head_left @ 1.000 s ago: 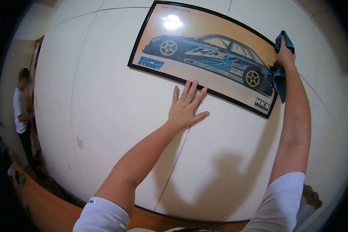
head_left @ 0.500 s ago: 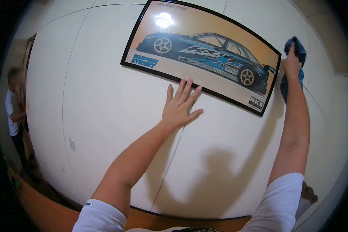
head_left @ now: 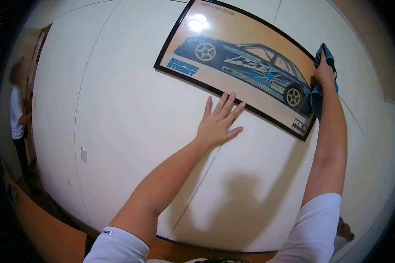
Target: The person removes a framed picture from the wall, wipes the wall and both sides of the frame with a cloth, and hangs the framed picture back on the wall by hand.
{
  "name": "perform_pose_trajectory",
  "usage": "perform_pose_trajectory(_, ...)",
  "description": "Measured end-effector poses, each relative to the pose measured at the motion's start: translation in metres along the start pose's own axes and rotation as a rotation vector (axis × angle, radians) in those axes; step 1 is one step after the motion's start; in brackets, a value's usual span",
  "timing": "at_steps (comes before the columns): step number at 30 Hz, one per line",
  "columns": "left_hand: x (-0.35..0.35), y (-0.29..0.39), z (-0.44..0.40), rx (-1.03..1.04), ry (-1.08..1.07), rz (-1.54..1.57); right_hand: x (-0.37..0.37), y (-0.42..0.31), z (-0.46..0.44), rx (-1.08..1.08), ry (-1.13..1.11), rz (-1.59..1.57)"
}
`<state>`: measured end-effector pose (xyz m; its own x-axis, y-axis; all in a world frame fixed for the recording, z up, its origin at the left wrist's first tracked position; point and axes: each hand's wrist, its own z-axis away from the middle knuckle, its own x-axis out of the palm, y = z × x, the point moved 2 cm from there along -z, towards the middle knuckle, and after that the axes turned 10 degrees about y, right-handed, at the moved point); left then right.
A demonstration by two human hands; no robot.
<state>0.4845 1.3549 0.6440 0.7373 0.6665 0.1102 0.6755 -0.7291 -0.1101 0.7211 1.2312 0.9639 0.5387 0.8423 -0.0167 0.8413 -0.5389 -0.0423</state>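
White wall (head_left: pixel 118 109) fills most of the view, with a thin dark seam (head_left: pixel 195 190) climbing to the framed car poster (head_left: pixel 243 65) and showing again above it. Poster is on the wall, high up, ahead of and above the person's arms. Left hand (head_left: pixel 218 125): below the poster's lower long edge, near its middle, fingers spread apart, fingertips on the black border, nothing gripped. Right hand (head_left: pixel 324 74): at the poster's right short edge, clamped on a blue cloth (head_left: pixel 317 101), one finger stretched up along it; cloth hangs below the hand and overlaps the border, though exact contact is hard to make out behind the hand. Key relation: poster lies up from the left hand and to the left of the right hand; left hand is nearer the middle of the lower edge, right hand nearer the right end. Poster's long axis slants in view, upper left to lower right, roughly square to the seam; printed side faces the person, lettering runs along that axis toward the right hand. Cloth's long axis is near vertical, roughly along the poster's right edge, loose end down. Light glare (head_left: pixel 198 22) sits at the poster's upper left. Body shadow (head_left: pixel 250 188) falls below the poster. Another person (head_left: pixel 18 109), white shirt, stands well off to the poster's left.
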Motion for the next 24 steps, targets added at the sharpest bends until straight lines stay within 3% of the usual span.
perform_pose_trajectory(18,0.003,-0.003,0.002,0.000,0.041,0.030,-0.022,-0.155,-0.001,-0.179,0.087,-0.341)
perform_pose_trajectory(22,0.002,-0.001,0.001,0.002,0.031,0.001,-0.032,-0.175,0.001,-0.170,0.063,-0.525)
perform_pose_trajectory(24,0.002,0.000,0.001,0.002,0.027,-0.003,-0.037,-0.172,0.006,-0.110,-0.007,-0.856)
